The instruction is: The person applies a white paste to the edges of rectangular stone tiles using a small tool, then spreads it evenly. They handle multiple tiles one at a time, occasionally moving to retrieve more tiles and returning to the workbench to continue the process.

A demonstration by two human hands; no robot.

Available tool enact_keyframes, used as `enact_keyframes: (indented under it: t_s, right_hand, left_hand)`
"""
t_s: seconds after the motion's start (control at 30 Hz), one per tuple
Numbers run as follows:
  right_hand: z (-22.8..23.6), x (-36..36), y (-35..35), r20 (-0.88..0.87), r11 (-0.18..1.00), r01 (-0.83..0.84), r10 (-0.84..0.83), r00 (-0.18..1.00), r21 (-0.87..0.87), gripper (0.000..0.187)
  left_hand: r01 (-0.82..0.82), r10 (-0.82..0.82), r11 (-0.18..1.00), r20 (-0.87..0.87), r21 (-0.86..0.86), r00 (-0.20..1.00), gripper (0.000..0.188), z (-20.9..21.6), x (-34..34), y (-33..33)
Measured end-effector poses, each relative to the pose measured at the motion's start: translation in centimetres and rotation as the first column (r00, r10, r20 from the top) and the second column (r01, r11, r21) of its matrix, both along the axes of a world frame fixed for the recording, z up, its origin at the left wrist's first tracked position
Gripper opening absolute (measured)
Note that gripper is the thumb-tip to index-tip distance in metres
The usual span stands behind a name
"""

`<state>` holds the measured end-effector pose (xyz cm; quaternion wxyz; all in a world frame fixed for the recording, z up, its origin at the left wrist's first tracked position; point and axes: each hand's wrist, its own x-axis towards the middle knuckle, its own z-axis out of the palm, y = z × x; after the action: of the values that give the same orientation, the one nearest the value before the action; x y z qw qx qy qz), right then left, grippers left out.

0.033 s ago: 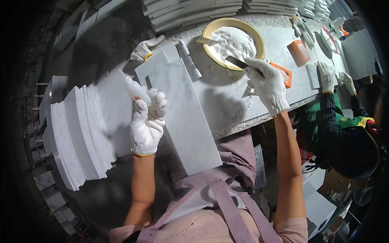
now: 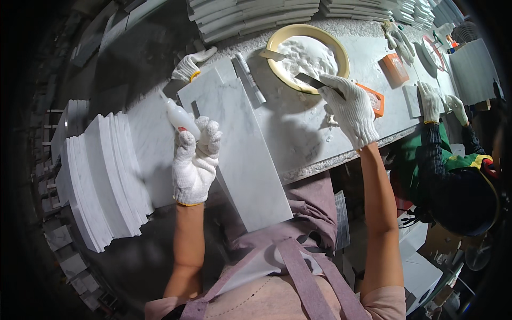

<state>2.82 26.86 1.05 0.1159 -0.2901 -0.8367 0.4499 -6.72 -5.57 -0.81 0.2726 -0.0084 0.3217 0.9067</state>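
My left hand (image 2: pixel 193 160), in a white knitted glove, is closed around a translucent squeeze bottle (image 2: pixel 180 116) with a narrow tip pointing up and away. It is just left of a long grey-veined marble strip (image 2: pixel 250 154), which slants from the table toward my lap. In my gloved right hand (image 2: pixel 352 111) is a scraper (image 2: pixel 309 80) with a flat dark blade. The blade's end reaches over the near rim of a yellow basin (image 2: pixel 344 56), which holds white powder (image 2: pixel 309 53). Another scraper (image 2: pixel 272 54) rests across the basin's left rim.
Stacked marble strips (image 2: pixel 109 176) stand at the left, more slabs (image 2: pixel 240 18) at the back. A white marker-like tube (image 2: pixel 249 77), a loose glove (image 2: pixel 191 65) and orange boxes (image 2: pixel 394 69) lie on the table. A co-worker's gloved hands (image 2: pixel 430 101) touch a piece at the right.
My right hand and the scraper have shifted very slightly left. The squeeze bottle in my left hand has moved slightly right. Both grips stay the same.
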Motion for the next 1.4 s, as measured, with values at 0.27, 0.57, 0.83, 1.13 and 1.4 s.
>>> enact_keyframes:
  t_s: [0.27, 0.57, 0.83, 1.13, 1.4]
  right_hand:
    - [-1.2, -4.3, 0.7, 0.095, 0.951, -0.118, 0.094, 0.991, 0.286, 0.029]
    - [-1.1, -4.0, 1.2, 0.110, 0.995, 0.006, 0.005, 0.994, -0.096, 0.034]
    - [1.3, 0.4, -2.3, -0.005, 0.861, 0.073, -0.087, 0.996, -0.503, 0.040]
    - [-1.3, 5.4, -8.6, 0.077, 0.773, 0.142, -0.120, 0.990, -0.618, 0.039]
    - [-1.5, 4.8, -10.5, 0.022, 0.840, 0.099, -0.103, 0.994, -0.533, 0.033]
  left_hand:
    - [-0.003, -0.001, 0.994, -0.041, -0.106, 0.999, 0.055, -1.1, -1.6, 1.9]
    - [0.082, -0.076, 0.986, 0.044, -0.148, 0.996, 0.049, -0.9, -1.9, 1.6]
    - [0.043, -0.043, 0.995, 0.008, -0.094, 0.999, 0.049, -1.7, -2.1, 1.7]
    - [0.076, -0.077, 0.993, -0.013, -0.095, 0.997, 0.047, -2.3, -2.1, 1.1]
    - [0.002, -0.004, 0.994, -0.016, -0.106, 1.000, 0.046, -1.6, -1.6, 2.0]
